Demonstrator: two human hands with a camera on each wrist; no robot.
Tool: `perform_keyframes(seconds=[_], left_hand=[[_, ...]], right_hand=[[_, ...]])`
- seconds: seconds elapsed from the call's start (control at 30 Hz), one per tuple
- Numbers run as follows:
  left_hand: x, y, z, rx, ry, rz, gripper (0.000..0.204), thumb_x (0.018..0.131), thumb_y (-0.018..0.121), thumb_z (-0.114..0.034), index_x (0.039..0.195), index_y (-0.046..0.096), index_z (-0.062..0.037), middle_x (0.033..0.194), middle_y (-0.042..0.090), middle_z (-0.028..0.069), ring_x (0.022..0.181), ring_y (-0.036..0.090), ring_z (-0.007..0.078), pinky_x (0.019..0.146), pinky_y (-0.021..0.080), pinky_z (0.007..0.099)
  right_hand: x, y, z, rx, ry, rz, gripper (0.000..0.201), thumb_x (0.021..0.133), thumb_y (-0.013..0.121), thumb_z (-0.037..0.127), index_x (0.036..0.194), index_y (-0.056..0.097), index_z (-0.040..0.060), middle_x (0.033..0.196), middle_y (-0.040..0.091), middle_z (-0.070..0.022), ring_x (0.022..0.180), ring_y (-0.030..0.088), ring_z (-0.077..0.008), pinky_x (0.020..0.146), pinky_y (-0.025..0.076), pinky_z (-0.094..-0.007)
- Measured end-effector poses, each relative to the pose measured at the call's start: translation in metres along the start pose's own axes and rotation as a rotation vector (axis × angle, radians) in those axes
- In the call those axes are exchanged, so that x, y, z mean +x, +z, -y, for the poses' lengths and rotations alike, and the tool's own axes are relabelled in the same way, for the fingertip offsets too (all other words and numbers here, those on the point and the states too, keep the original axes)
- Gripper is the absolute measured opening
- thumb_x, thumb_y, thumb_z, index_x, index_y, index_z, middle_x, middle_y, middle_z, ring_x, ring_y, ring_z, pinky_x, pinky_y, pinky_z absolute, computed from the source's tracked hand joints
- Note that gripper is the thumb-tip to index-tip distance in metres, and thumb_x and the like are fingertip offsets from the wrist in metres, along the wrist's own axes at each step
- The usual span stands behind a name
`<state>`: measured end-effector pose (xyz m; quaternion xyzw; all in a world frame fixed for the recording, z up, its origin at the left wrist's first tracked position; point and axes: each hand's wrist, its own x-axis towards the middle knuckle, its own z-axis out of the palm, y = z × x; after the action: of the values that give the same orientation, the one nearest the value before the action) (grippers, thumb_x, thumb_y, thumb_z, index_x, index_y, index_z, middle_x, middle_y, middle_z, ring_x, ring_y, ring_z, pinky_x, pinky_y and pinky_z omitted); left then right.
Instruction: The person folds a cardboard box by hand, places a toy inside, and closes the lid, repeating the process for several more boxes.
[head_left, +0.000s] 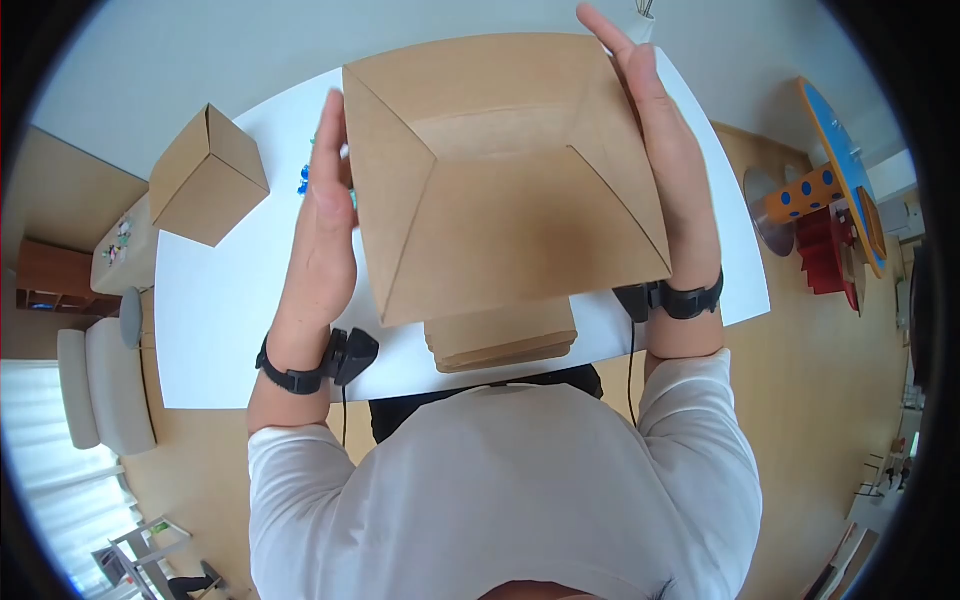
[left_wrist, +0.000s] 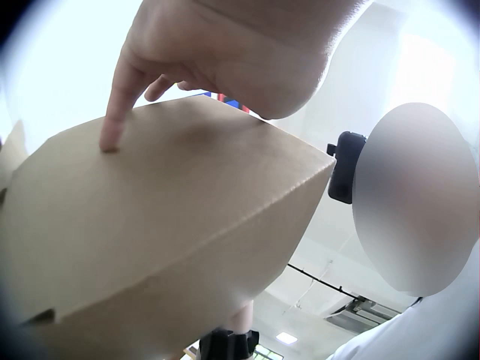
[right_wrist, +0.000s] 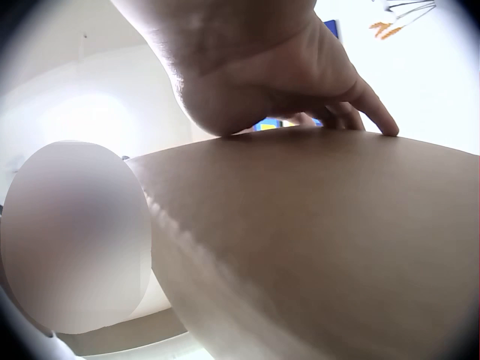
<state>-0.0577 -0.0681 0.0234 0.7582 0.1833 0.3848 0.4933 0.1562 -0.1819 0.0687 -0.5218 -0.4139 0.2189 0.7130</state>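
Note:
A brown cardboard box (head_left: 520,230) is held up over the white table between both hands, its slanted panels and seams toward the head camera. My left hand (head_left: 328,215) lies along its left side with fingers straight. In the left wrist view one fingertip of the left hand (left_wrist: 202,52) presses on the box's smooth side (left_wrist: 150,217). On the opposite side, my right hand (head_left: 672,140) presses with extended fingers. The right wrist view has the right hand (right_wrist: 262,82) with its palm heel and fingertips against the cardboard (right_wrist: 337,225).
Flat cardboard pieces (head_left: 500,345) lie stacked at the white table's (head_left: 200,340) near edge, below the held box. Another cardboard box (head_left: 210,180) stands at the left. Small blue items (head_left: 304,180) sit beyond the left hand. A white holder (head_left: 638,25) stands at the far edge.

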Motion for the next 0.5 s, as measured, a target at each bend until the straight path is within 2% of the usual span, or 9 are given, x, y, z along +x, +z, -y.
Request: perform_keyframes(seconds=[0.03, 0.13, 0.2, 0.27, 0.33, 0.4, 0.5], left_hand=[[-0.006, -0.009, 0.008, -0.035, -0.09, 0.061, 0.072, 0.103, 0.029, -0.055, 0.15, 0.031, 0.0004, 0.15, 0.039, 0.019, 0.139, 0.038, 0.0298, 0.112, 0.03, 0.0401], [-0.023, -0.023, 0.03, -0.004, -0.318, 0.277, 0.063, 0.105, 0.03, -0.047, 0.144, 0.037, 0.0027, 0.147, 0.044, 0.0183, 0.135, 0.043, 0.029, 0.111, 0.032, 0.0374], [-0.026, -0.025, 0.033, 0.048, -0.368, 0.404, 0.059, 0.105, 0.031, -0.042, 0.14, 0.04, 0.004, 0.145, 0.047, 0.0179, 0.132, 0.046, 0.0282, 0.109, 0.034, 0.0351], [-0.023, -0.027, 0.032, 0.092, -0.329, 0.508, 0.055, 0.105, 0.034, -0.039, 0.136, 0.043, 0.005, 0.142, 0.049, 0.0175, 0.129, 0.048, 0.0273, 0.107, 0.036, 0.033], [-0.016, -0.043, 0.034, -0.162, -0.202, 0.658, 0.058, 0.105, 0.032, -0.043, 0.139, 0.042, 0.0038, 0.143, 0.049, 0.0164, 0.13, 0.047, 0.0264, 0.108, 0.035, 0.0331], [-0.009, -0.051, 0.027, -0.36, -0.15, 0.649, 0.06, 0.105, 0.031, -0.044, 0.139, 0.041, 0.0033, 0.143, 0.049, 0.0162, 0.131, 0.047, 0.0262, 0.108, 0.035, 0.0332], [0.015, -0.049, 0.031, -0.536, -0.137, 0.363, 0.062, 0.104, 0.03, -0.046, 0.14, 0.041, 0.0027, 0.144, 0.048, 0.0158, 0.131, 0.046, 0.0259, 0.109, 0.035, 0.0333]], right_hand=[[0.0, -0.004, -0.006, 0.226, 0.09, 0.009, 0.054, 0.1, 0.056, 0.038, 0.138, 0.052, 0.0008, 0.127, 0.059, -0.0092, 0.119, 0.055, -0.0176, 0.102, 0.042, -0.031], [-0.012, -0.021, -0.04, 0.263, 0.279, 0.093, 0.057, 0.101, 0.052, 0.041, 0.14, 0.048, 0.001, 0.132, 0.055, -0.0112, 0.122, 0.052, -0.0193, 0.105, 0.039, -0.0323], [-0.032, -0.026, -0.059, 0.287, 0.352, 0.104, 0.058, 0.101, 0.051, 0.042, 0.141, 0.047, 0.0009, 0.133, 0.054, -0.0116, 0.123, 0.051, -0.0196, 0.105, 0.039, -0.0325], [-0.04, -0.026, -0.07, 0.304, 0.365, 0.092, 0.058, 0.101, 0.049, 0.043, 0.141, 0.046, 0.0008, 0.134, 0.054, -0.0119, 0.124, 0.05, -0.0199, 0.106, 0.038, -0.0326], [-0.036, -0.025, -0.075, 0.315, 0.341, 0.069, 0.059, 0.101, 0.048, 0.043, 0.142, 0.045, 0.0007, 0.135, 0.053, -0.0122, 0.125, 0.049, -0.0202, 0.107, 0.037, -0.0328], [-0.026, -0.028, -0.075, 0.333, 0.312, 0.056, 0.06, 0.102, 0.047, 0.044, 0.143, 0.044, 0.0006, 0.136, 0.052, -0.0126, 0.126, 0.049, -0.0206, 0.107, 0.036, -0.033], [-0.014, -0.028, -0.069, 0.373, 0.254, 0.03, 0.061, 0.102, 0.044, 0.045, 0.144, 0.042, 0.0005, 0.138, 0.05, -0.0131, 0.128, 0.047, -0.021, 0.108, 0.035, -0.0333]])
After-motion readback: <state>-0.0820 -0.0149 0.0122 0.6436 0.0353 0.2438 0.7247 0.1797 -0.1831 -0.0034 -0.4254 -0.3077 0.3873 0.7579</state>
